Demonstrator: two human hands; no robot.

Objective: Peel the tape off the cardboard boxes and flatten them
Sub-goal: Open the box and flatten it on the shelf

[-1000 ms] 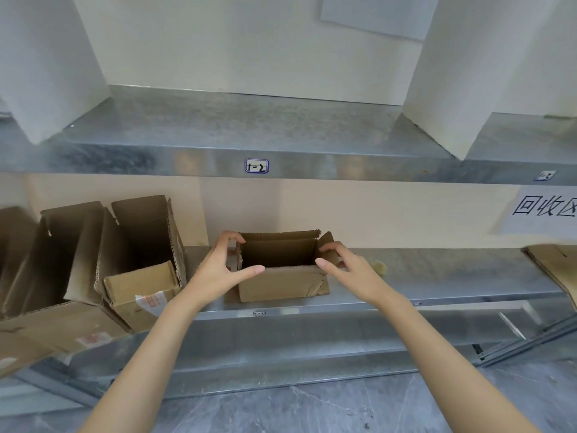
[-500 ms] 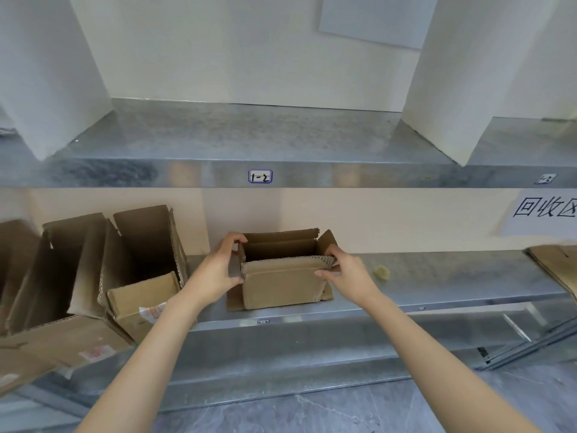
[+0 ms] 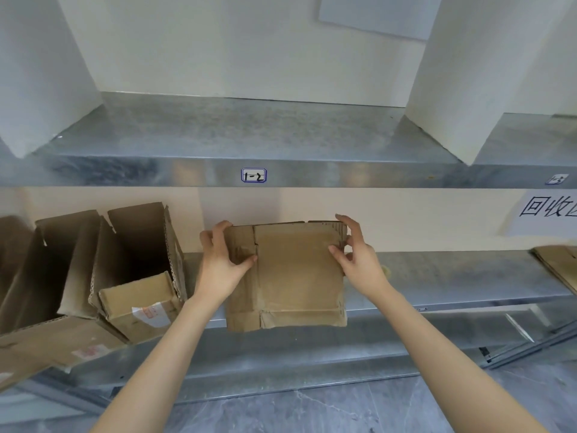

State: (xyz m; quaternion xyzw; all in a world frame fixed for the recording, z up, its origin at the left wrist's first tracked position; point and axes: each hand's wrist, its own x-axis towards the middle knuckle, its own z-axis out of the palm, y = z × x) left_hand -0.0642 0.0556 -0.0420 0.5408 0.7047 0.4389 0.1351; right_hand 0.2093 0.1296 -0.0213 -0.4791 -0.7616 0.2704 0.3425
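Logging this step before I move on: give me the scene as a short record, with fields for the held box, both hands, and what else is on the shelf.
held item: small cardboard box, looks pressed flat, held upright in front of the lower shelf
hands: left hand grips its left edge; right hand grips its right edge
tape: none visible on the facing side
to the left: open boxes, not flattened
far right: flat cardboard

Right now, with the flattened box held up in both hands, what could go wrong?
The box is pinched only near its top by the left hand and right hand, so it could spring open or slip. The open boxes on the left overhang the shelf; a swing that way might knock them off.
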